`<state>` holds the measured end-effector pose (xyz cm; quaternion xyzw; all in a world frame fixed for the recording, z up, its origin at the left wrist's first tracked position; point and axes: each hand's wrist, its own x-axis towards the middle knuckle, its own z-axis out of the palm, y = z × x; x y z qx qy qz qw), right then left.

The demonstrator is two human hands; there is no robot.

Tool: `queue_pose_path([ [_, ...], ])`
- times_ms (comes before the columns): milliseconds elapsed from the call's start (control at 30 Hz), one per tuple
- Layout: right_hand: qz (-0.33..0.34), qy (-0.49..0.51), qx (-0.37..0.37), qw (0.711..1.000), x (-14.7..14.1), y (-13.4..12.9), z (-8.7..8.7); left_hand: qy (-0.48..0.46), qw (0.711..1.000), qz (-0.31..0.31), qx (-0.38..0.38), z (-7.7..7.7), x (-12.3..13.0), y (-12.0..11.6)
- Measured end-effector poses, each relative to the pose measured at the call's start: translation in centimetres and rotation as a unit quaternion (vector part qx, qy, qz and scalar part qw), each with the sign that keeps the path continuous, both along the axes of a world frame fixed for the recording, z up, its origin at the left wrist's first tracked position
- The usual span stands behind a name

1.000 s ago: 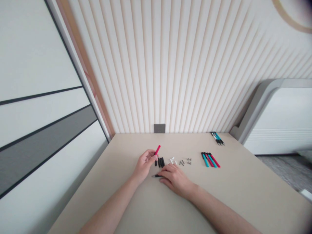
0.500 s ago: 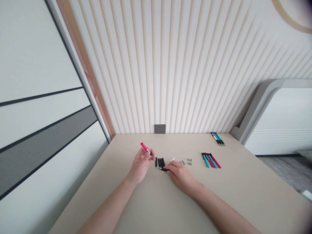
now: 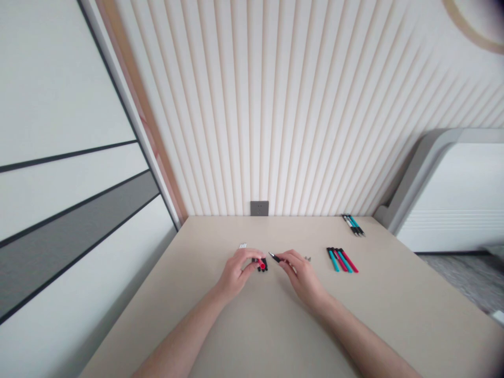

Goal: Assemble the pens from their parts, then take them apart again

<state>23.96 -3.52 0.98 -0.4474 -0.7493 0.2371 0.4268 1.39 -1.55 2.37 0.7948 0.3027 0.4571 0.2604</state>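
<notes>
My left hand pinches a pink-red pen barrel between thumb and fingers, its round end turned towards me. Just beneath it on the table lie several black pen grips, partly hidden by the barrel and fingers. My right hand is closed on a black pen grip with a pointed metal tip. That tip points up and to the left, a short gap from the barrel; the two pieces do not touch.
Several thin white sticks lie behind my left hand. Small metal parts show past my right hand. Capless-looking teal and red barrels lie in a row on the right, with several pens farther back. A socket sits on the wall.
My right hand has lifted the black pen grip off the table. My left hand has moved right and turned the red barrel so its end faces me. White sticks now show behind it.
</notes>
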Motion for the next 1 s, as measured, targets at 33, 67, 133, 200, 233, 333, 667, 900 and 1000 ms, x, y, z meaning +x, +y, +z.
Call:
queue_pose_path([
  [33,-0.008,0.016,-0.003,1.0,0.0,0.0,0.0,-0.003,1.0,-0.003,-0.002,0.0,0.0,0.0],
  [67,-0.016,0.031,-0.007,0.999,0.0,0.1,0.0,-0.005,1.0,-0.006,-0.003,-0.1,0.0,0.0],
  [133,-0.036,0.062,-0.016,0.997,0.0,0.2,0.0,-0.004,1.0,-0.007,-0.003,-0.2,0.0,0.0],
  [200,-0.053,0.103,-0.031,0.993,0.1,0.4,-0.1,0.004,1.0,-0.002,0.001,-0.4,0.1,0.1],
  [233,-0.056,0.129,-0.042,0.989,0.2,0.5,-0.1,0.012,1.0,0.005,0.003,-0.4,0.1,0.1],
  [333,-0.052,0.229,-0.075,0.969,0.5,0.6,0.0,0.062,0.997,0.043,0.007,-0.6,0.3,0.3],
  [667,-0.089,0.409,-0.057,0.906,1.0,1.2,0.0,0.168,0.984,0.058,-0.013,-1.3,0.5,0.6],
  [900,-0.097,0.385,-0.051,0.916,0.5,1.1,-0.3,0.175,0.984,0.035,-0.013,-0.8,0.8,0.3],
  [1000,-0.089,0.361,-0.054,0.927,0.0,0.7,-0.4,0.161,0.986,0.03,-0.013,-0.7,0.8,0.1],
])
